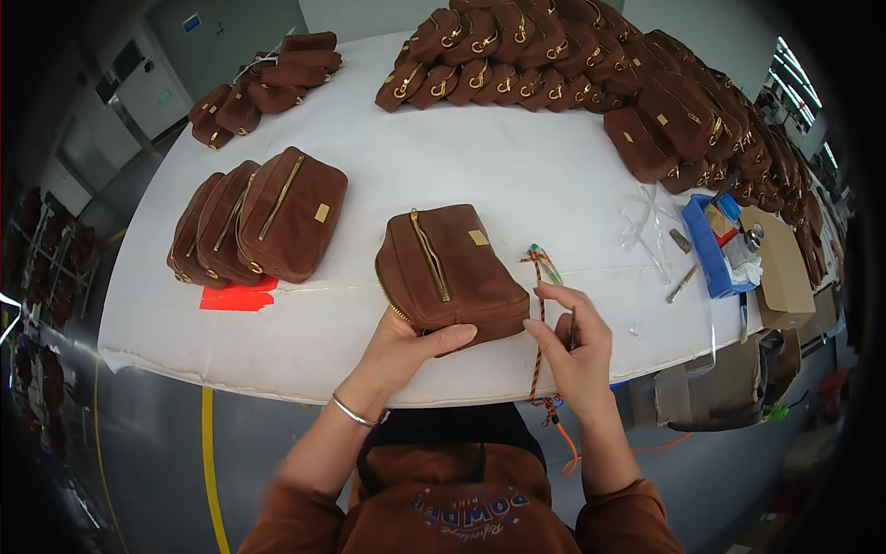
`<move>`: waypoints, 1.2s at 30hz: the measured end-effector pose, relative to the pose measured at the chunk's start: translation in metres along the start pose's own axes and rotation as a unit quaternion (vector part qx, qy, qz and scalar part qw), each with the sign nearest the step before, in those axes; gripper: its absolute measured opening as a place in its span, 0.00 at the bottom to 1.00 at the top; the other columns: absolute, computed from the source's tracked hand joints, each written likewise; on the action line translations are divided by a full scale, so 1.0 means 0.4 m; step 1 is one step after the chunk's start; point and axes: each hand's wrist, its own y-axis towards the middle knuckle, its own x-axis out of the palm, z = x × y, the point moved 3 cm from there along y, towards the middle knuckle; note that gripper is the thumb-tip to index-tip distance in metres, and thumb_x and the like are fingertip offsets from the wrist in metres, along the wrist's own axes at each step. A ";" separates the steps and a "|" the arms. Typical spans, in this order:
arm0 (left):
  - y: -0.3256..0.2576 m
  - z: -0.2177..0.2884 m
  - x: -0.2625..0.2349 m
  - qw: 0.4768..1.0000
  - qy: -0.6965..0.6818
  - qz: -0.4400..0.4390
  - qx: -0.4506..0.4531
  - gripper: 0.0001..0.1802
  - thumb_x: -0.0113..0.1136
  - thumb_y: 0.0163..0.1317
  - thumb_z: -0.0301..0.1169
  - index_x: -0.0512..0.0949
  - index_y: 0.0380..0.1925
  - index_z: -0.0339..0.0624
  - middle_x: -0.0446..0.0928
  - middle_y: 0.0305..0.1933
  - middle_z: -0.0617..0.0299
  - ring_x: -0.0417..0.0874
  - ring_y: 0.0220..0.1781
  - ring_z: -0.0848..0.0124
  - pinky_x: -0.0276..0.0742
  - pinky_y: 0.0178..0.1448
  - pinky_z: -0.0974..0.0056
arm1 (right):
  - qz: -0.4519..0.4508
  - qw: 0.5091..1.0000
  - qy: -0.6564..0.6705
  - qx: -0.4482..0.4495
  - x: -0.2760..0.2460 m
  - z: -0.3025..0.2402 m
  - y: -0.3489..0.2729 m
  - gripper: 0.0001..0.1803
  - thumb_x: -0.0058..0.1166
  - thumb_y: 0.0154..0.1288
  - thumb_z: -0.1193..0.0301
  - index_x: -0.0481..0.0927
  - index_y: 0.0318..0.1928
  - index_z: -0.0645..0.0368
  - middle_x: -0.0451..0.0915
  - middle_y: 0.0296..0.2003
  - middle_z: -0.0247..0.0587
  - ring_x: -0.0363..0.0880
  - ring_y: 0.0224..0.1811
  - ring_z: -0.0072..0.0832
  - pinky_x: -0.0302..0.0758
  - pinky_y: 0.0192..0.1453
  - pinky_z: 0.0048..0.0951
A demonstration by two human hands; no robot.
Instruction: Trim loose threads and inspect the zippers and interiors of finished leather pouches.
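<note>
Rack (55, 268): there it is, way off left of the held bag (471, 277), with brown things hanging on it.
Three bags (300, 222): standing in a row on the white table (314, 346), left of the held bag, leaning together, gold zips showing.
Red patch (238, 297): bright as anything, at the foot of that trio, left of the held bag.
Small group (277, 97): more brown bags, beyond the held bag and to its left.
Left hand (397, 351): gripping the held bag at its near left corner, thumb across the near side, a silver bracelet (358, 413) on the wrist.
Held bag: tilted over the table's near edge, brown, gold zip (431, 258) and gold tag (478, 237) facing up.
Striped cord (536, 365): running down just right of the held bag.
Right hand (583, 342): right at the held bag's right end, thumb and forefinger apart, others curled; something dark sits among them, and I can't tell whether it's gripped, or whether the thumb touches the bag.
Big pile (591, 55): a mountain of brown bags, beyond the held bag and to its right.
Brush (681, 284): lying well right of the held bag.
Blue tray (699, 242): farther right of the held bag, loaded with bits.
Cardboard box (783, 268): farthest right of the held bag, beside that tray.
</note>
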 end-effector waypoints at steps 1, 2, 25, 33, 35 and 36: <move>-0.001 -0.004 0.000 1.000 -0.001 -0.001 -0.009 0.27 0.69 0.58 0.21 0.73 0.58 0.41 0.80 0.52 0.64 0.80 0.51 0.77 0.79 0.51 0.71 | 0.022 0.998 -0.019 -0.059 -0.001 -0.009 0.000 0.21 0.63 0.59 0.81 0.79 0.53 0.60 0.77 0.37 0.32 0.62 0.23 0.12 0.62 0.26 0.17; 0.000 -0.007 0.002 1.000 -0.003 -0.004 -0.017 0.27 0.69 0.58 0.21 0.73 0.58 0.41 0.80 0.53 0.64 0.80 0.52 0.77 0.79 0.53 0.70 | 0.047 0.991 -0.039 -0.119 -0.001 -0.024 -0.002 0.20 0.64 0.58 0.81 0.80 0.53 0.59 0.76 0.37 0.33 0.63 0.23 0.14 0.63 0.25 0.17; 0.007 -0.011 -0.008 0.999 0.046 0.000 0.021 0.23 0.70 0.56 0.21 0.77 0.53 0.38 0.81 0.51 0.65 0.79 0.53 0.77 0.75 0.58 0.68 | 0.004 0.986 0.003 -0.166 0.087 -0.031 0.017 0.04 0.55 0.67 0.79 0.72 0.37 0.60 0.70 0.31 0.35 0.69 0.28 0.22 0.66 0.30 0.23; -0.016 -0.006 -0.059 0.993 0.120 -0.003 -0.020 0.27 0.73 0.53 0.23 0.76 0.55 0.36 0.80 0.53 0.64 0.78 0.54 0.76 0.75 0.58 0.67 | -0.002 0.988 0.153 -0.016 0.031 -0.012 -0.012 0.05 0.53 0.71 0.77 0.72 0.36 0.62 0.69 0.31 0.28 0.62 0.29 0.14 0.61 0.35 0.17; -0.031 0.008 -0.064 0.998 0.050 0.024 -0.026 0.27 0.68 0.60 0.28 0.73 0.59 0.37 0.77 0.58 0.63 0.74 0.59 0.75 0.70 0.63 0.66 | -0.026 0.992 0.126 -0.008 0.033 -0.016 -0.025 0.04 0.54 0.70 0.77 0.73 0.36 0.61 0.70 0.31 0.29 0.64 0.30 0.14 0.63 0.35 0.18; -0.031 0.009 -0.071 0.998 0.049 0.028 -0.024 0.27 0.68 0.60 0.28 0.73 0.59 0.37 0.77 0.58 0.63 0.74 0.59 0.75 0.70 0.63 0.66 | -0.030 0.991 0.127 -0.009 0.039 -0.019 -0.033 0.04 0.54 0.70 0.77 0.73 0.36 0.61 0.70 0.31 0.29 0.64 0.30 0.14 0.63 0.35 0.18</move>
